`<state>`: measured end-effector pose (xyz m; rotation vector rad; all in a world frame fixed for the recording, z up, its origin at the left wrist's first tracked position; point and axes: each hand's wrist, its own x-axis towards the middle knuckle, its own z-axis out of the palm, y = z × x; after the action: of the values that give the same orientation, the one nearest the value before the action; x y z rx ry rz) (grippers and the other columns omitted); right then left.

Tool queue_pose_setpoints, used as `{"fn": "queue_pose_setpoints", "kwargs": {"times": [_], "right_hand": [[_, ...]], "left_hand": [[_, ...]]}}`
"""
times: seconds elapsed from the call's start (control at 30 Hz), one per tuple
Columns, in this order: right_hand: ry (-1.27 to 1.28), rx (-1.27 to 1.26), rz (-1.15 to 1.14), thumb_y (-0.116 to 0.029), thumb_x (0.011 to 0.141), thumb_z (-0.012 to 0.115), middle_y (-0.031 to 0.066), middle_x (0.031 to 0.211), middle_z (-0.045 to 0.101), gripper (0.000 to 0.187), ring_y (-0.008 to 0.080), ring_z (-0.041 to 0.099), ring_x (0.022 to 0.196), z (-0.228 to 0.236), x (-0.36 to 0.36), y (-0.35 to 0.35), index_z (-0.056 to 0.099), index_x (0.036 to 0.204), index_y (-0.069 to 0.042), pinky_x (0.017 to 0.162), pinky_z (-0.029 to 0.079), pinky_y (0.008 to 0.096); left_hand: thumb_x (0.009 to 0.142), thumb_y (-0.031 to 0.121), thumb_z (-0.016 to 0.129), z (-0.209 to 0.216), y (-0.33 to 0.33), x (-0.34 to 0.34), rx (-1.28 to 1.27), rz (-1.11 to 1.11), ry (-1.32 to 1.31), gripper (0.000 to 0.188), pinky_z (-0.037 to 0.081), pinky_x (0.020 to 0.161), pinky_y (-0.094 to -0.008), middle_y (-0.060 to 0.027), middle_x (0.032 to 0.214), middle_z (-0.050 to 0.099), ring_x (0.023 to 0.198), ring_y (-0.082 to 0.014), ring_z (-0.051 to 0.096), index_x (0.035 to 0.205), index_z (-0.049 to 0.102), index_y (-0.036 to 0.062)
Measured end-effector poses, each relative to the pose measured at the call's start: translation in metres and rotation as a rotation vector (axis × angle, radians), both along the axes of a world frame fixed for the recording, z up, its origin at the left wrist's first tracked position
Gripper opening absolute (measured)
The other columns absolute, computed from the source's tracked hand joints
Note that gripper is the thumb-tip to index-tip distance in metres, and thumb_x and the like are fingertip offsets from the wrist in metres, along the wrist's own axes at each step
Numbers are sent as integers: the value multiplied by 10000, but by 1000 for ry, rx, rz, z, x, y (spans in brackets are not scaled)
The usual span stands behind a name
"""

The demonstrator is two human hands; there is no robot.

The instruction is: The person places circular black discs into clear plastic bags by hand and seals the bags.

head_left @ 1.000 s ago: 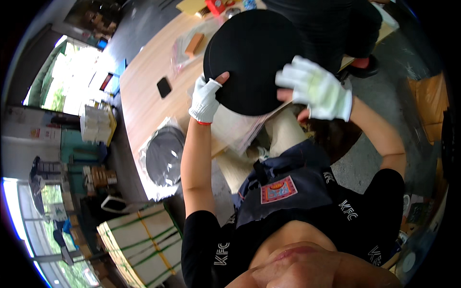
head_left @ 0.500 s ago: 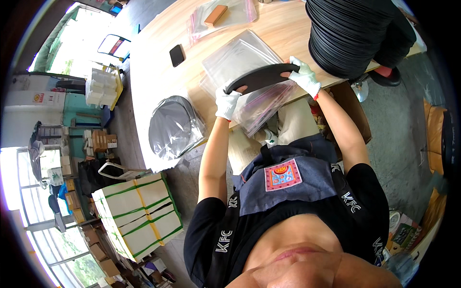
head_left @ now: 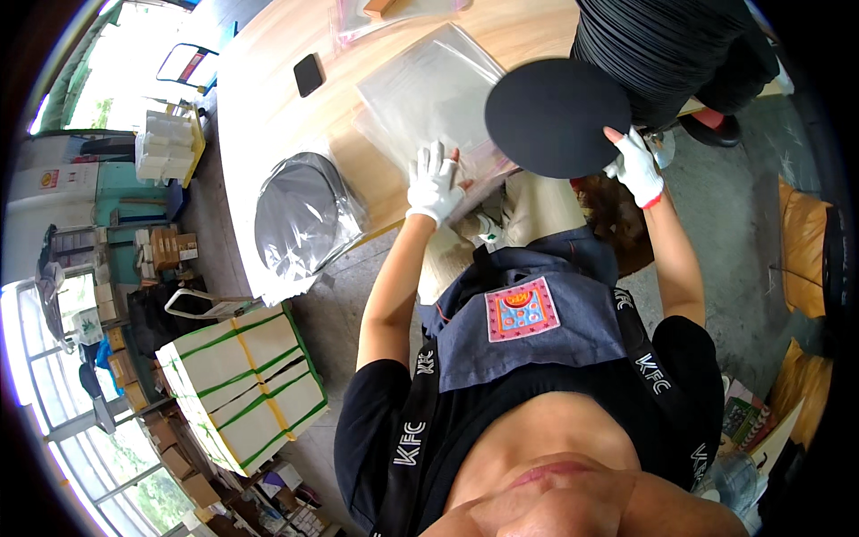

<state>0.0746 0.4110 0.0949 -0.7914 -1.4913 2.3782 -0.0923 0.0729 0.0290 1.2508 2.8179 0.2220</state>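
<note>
A flat black disc (head_left: pixel 557 118) is gripped at its right edge by my right hand (head_left: pixel 635 166), which wears a white glove with bare fingertips. The disc is held over the table's near edge, its broad face showing. My left hand (head_left: pixel 436 183), gloved the same way, has its fingers spread above the near corner of the clear plastic bags (head_left: pixel 429 94); whether it touches them I cannot tell. At the back right a tall stack of black discs (head_left: pixel 658 54) stands close to the held one. Several discs in clear wrap (head_left: pixel 300 219) lie on the left of the table.
A black phone (head_left: pixel 308 75) and an orange-brown block (head_left: pixel 379 7) on more plastic bags lie farther back on the wooden table (head_left: pixel 259 98). A strapped white stack (head_left: pixel 246 385) stands on the floor at left. Below the table's edge sits a brown box (head_left: pixel 631 242).
The disc, held edge-on by both hands before, now shows its face and sits farther right in my right hand alone. My left hand has let go of it and spread its fingers.
</note>
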Motion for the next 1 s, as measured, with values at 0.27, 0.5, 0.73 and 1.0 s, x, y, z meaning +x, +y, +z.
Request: {"fn": "queue_pose_setpoints", "kwargs": {"times": [0.27,0.5,0.73,1.0], "right_hand": [[-139,54,95,-139,889,604,-3,1022,621,441,48,558,540,3,46,1,487,1314,-120,354,384,209],[-215,-75,98,-118,876,589,2,1053,623,455,25,552,510,7,55,5,476,1316,-139,338,377,163],[-186,-199,444,-114,849,589,15,973,619,446,28,546,550,-17,32,-26,473,1277,-67,368,387,176],[-103,-343,209,-118,905,585,1,878,578,234,94,492,487,-58,-6,-83,523,1131,-117,390,387,227]], "left_hand": [[732,232,658,35,17,5,-132,181,-88,391,452,904,-444,-107,1155,543,1078,-312,519,1101,551,163],[685,177,679,9,-1,-13,28,185,-36,361,499,810,-429,-85,1094,551,1017,-311,540,1021,546,177],[703,67,598,10,-5,-11,56,191,25,309,511,781,-410,-76,1035,566,985,-301,556,986,553,181],[700,33,614,-14,-39,-7,462,334,64,259,472,826,-412,-53,1001,617,1010,-299,557,933,616,146]]}}
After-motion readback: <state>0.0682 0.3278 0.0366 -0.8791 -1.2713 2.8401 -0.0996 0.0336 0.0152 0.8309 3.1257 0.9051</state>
